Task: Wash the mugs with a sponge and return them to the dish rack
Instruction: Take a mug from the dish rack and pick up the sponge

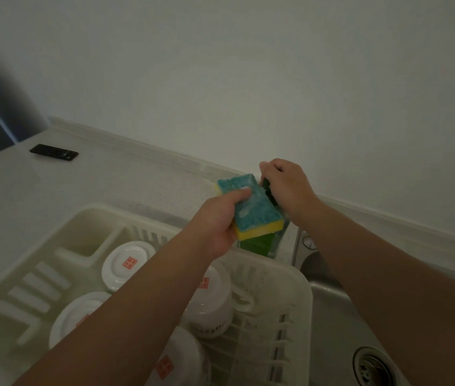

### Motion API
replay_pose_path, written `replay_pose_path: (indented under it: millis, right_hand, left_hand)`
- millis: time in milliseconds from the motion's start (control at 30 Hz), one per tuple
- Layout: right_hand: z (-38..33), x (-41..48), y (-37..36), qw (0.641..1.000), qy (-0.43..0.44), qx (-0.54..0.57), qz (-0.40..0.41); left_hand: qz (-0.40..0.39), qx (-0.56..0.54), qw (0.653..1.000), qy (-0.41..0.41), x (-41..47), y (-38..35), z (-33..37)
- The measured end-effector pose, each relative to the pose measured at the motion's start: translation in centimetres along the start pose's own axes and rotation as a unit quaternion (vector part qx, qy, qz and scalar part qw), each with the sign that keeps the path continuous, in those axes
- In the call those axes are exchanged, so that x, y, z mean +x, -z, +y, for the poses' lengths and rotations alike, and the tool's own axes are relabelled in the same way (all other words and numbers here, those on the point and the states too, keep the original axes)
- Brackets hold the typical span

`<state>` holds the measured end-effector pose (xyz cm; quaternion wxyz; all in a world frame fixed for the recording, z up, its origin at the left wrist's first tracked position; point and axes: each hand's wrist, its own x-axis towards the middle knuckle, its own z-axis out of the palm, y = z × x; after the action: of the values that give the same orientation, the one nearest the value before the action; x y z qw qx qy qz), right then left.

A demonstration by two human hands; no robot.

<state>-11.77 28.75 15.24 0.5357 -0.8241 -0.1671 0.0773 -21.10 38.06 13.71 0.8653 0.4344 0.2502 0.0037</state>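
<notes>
My left hand holds a sponge with a blue-green scrub face and a yellow body, thumb pressed on its top; a white streak lies on the blue face. My right hand grips the dark top of a green dish soap bottle standing behind the rack, mostly hidden by the sponge. Several white mugs sit upside down in the white dish rack: one with a red square mark, one under my left forearm, others at the lower edge.
A steel sink with a round drain lies to the right of the rack. A black flat remote-like object rests on the pale counter at the far left. A plain wall rises behind the counter.
</notes>
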Motion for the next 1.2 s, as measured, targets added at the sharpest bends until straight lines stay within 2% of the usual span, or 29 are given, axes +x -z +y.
replay_pose_path:
  millis: [100, 200, 233, 300, 367, 400, 467, 533, 600, 667, 767, 867, 967, 1067, 1200]
  right_hand:
    - [-0.4, 0.0, 0.3, 0.999, -0.035, 0.039, -0.014]
    - [-0.5, -0.3, 0.4, 0.999, -0.048, 0.011, 0.016]
    - [-0.5, -0.9, 0.3, 0.998, -0.018, -0.018, 0.056]
    - [-1.0, -2.8, 0.0, 0.978, 0.119, -0.068, 0.157]
    - [-1.7, -5.3, -1.0, 0.952, 0.241, -0.073, 0.176]
    - [-1.8, -6.3, -1.7, 0.948, 0.264, -0.068, 0.164]
    - [-2.4, -8.3, -3.4, 0.968, 0.213, -0.043, 0.126]
    - [-3.1, -10.0, -5.2, 0.997, 0.054, 0.035, 0.032]
    - [-3.9, -11.7, -6.9, 0.978, -0.126, 0.142, -0.085]
    - [-4.5, -13.2, -8.0, 0.945, -0.202, 0.217, -0.14]
    - [-4.6, -14.8, -9.1, 0.931, -0.184, 0.27, -0.164]
    - [-4.8, -15.5, -9.9, 0.919, -0.194, 0.3, -0.164]
    - [-5.0, -15.6, -10.8, 0.925, -0.191, 0.292, -0.15]
    - [-4.9, -15.6, -11.3, 0.933, -0.177, 0.288, -0.124]
    - [-4.0, -15.5, -10.8, 0.933, -0.169, 0.308, -0.079]
  left_hand:
    - [0.028, 0.003, 1.0, 0.003, -0.7, 0.7, 0.1]
    - [0.066, 0.002, 0.998, 0.007, -1.5, 1.7, 0.1]
    - [0.076, 0.009, 0.997, 0.002, -1.7, 2.1, 0.1]
    - [0.101, 0.03, 0.994, -0.023, -2.3, 2.9, 0.1]
    - [0.133, 0.052, 0.989, -0.048, -3.3, 3.5, 0.2]
    - [0.145, 0.065, 0.986, -0.058, -3.7, 3.6, 0.3]
    - [0.173, 0.106, 0.976, -0.082, -4.8, 4.1, 0.2]
    - [0.198, 0.162, 0.96, -0.116, -6.4, 4.8, 0.2]
    - [0.209, 0.203, 0.945, -0.146, -7.9, 5.6, 0.2]
    - [0.23, 0.216, 0.937, -0.147, -9.3, 6.3, 0.3]
    - [0.252, 0.252, 0.929, -0.102, -11.2, 7.0, 0.8]
    - [0.242, 0.251, 0.935, -0.061, -12.6, 8.2, 1.2]
    - [0.22, 0.235, 0.945, -0.062, -13.2, 9.6, 1.5]
    - [0.224, 0.268, 0.934, -0.07, -13.4, 11.5, 1.3]
    - [0.211, 0.301, 0.929, -0.037, -13.4, 13.3, 0.9]
